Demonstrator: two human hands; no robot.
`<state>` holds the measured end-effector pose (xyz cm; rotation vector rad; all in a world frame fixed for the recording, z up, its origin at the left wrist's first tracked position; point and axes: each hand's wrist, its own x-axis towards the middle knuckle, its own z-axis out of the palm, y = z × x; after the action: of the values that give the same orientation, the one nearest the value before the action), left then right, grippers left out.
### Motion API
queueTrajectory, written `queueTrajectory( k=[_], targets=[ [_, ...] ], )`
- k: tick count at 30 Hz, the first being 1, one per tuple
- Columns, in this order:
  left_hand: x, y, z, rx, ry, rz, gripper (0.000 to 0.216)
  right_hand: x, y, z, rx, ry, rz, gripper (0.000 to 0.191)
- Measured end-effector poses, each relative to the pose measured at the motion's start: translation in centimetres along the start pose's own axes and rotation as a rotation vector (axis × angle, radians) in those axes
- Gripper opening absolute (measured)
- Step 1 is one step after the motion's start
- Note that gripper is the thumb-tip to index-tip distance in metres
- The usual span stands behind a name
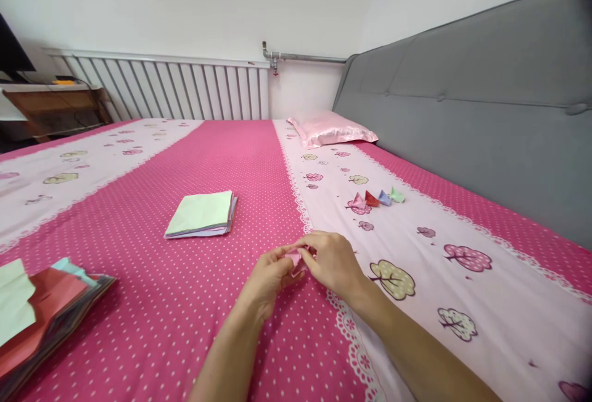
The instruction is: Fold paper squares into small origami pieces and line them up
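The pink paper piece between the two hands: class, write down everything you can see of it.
The pink paper piece is small and pale pink, and it looks like thin, folded paper with creased edges. Fingers hide most of it, so its exact shape cannot be told. It is pinched between the left hand and the right hand, whose fingertips meet on it. It sits low over the pink dotted bedsheet, close to the lace border. Whether it rests on the sheet cannot be told.
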<state>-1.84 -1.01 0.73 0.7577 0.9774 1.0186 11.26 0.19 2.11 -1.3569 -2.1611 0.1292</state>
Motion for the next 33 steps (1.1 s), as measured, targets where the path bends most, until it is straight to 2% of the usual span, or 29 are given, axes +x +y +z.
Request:
queueTrajectory(
  k=[6, 10, 13, 15, 19, 25, 30, 33],
  targets=[
    [-0.2, 0.2, 0.4, 0.029, -0.013, 0.025, 0.016, 0.0, 0.1, 0.3, 0.01, -0.002, 0.014, 0.019],
    [0.0, 0.1, 0.1, 0.009, 0.009, -0.009, 0.019, 0.2, 0.6, -0.1, 0.149, -0.023, -0.002, 0.019],
    [0.2, 0.0, -0.5, 0.02, 0.051, -0.004, 0.016, 0.6, 1.1, -1.3, 0.332, -0.142, -0.106, 0.022],
    [0.3, 0.0, -0.8, 0.04, 0.051, 0.008, 0.016, 0.8, 1.6, -2.1, 0.434, -0.254, -0.196, 0.03],
    [0.1, 0.1, -0.9, 0.088, 0.031, -0.031, 0.018, 0.8, 2.1, -3.2, 0.453, -0.323, -0.231, 0.039],
    [0.0, 0.3, -0.8, 0.146, 0.075, -0.081, 0.022, 0.4, 2.3, -3.1, 0.43, -0.392, -0.152, 0.023],
    [0.1, 0.2, -0.8, 0.108, 0.057, -0.126, 0.021, 0.3, 2.2, -3.2, 0.44, -0.432, -0.155, 0.015],
    [0.2, 0.4, -0.8, 0.069, 0.058, -0.134, 0.02, 0.3, 1.8, -3.4, 0.387, -0.404, -0.174, 0.013]
  ],
)
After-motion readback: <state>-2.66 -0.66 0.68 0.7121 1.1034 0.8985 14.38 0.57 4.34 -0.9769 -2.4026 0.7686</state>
